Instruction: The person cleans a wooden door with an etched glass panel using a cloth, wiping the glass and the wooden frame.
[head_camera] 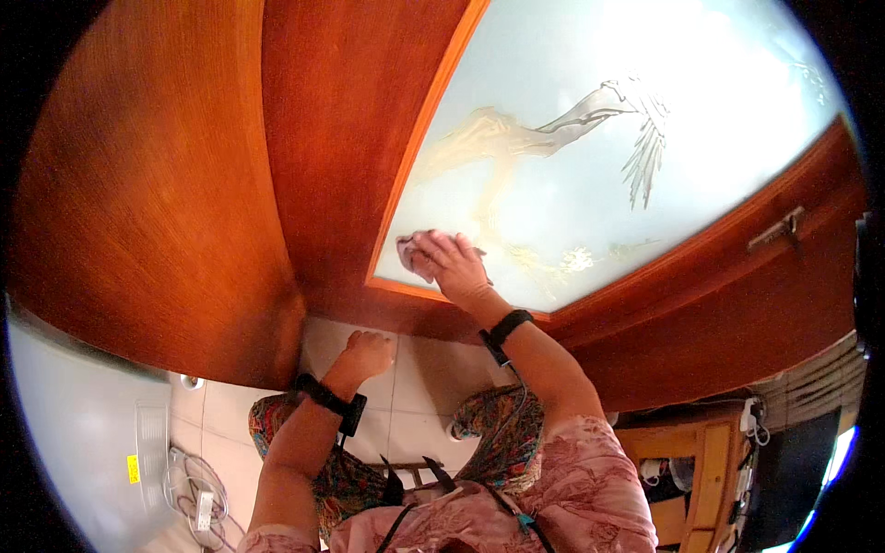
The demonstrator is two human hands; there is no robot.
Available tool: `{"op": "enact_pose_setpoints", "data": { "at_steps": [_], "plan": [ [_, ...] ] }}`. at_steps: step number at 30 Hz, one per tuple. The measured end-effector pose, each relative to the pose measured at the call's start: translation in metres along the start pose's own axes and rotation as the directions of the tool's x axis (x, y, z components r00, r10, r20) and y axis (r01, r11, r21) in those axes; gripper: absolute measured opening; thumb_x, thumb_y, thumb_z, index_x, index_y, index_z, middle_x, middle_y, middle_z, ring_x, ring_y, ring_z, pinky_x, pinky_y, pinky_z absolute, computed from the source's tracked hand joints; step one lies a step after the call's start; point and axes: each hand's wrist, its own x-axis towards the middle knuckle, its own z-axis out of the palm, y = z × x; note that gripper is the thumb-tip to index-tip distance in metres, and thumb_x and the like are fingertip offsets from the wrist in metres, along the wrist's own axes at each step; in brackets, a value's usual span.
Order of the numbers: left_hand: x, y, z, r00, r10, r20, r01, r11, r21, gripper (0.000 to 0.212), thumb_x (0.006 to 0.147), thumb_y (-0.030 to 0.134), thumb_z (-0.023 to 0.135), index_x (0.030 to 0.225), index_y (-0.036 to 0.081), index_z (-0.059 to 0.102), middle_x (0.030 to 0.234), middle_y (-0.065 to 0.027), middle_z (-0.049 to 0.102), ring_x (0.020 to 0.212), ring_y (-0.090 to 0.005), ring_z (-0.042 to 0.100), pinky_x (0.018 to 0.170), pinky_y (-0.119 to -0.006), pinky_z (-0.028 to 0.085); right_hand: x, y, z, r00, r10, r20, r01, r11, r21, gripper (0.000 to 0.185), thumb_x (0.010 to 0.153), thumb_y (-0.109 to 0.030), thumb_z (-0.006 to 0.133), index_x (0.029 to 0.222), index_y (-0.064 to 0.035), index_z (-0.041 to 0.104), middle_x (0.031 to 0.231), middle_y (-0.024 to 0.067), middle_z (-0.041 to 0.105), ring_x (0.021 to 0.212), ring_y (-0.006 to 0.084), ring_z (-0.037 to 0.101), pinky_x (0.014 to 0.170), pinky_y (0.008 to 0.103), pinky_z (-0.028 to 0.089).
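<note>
My right hand (453,269) presses a crumpled, dull purplish cloth (412,257) flat against the lower left corner of a frosted glass panel (442,200). The glass carries an etched picture of a branching tree trunk and leaves. Around it runs the reddish-brown wooden frame of a door (339,138). My left hand (370,354) hangs low above the tiled floor, fingers curled in, with nothing visible in it. Both wrists wear black bands with small devices.
To the left stands a wide wooden panel (159,193). A metal handle (776,228) sits on the door's right side. At lower left are a pale appliance (83,428) and a power strip (204,510) with coiled cables. A wooden cabinet (712,456) is at lower right.
</note>
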Motion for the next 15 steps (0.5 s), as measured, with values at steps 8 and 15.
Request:
{"op": "enact_pose_setpoints", "data": {
  "at_steps": [8,15],
  "plan": [
    [0.004,0.016,-0.010,0.981,-0.031,0.189,0.026,0.999,0.029,0.021,0.072,0.023,0.057,0.080,0.006,0.064,0.083,-0.0128,0.062,0.079,-0.0284,0.060,0.067,-0.041,0.046,0.027,0.178,-0.200,0.412,0.307,-0.858,-0.525,0.850,0.052,0.037,0.071,-0.014,0.059,0.107,-0.0253,0.058,0.124,0.0087,0.041,0.112,0.0270,0.037,0.089,0.0392,0.023],
    [0.004,0.020,-0.005,0.967,-0.001,0.255,-0.015,0.998,0.064,0.021,0.072,0.022,0.056,0.083,0.006,0.064,0.085,-0.0132,0.063,0.082,-0.0286,0.060,0.067,-0.042,0.046,0.035,0.198,-0.214,0.435,0.212,-0.875,-0.475,0.879,-0.023,0.041,0.077,-0.020,0.053,0.118,-0.0177,0.049,0.124,0.0167,0.040,0.114,0.0339,0.036,0.093,0.0471,0.025]
  ]
}}
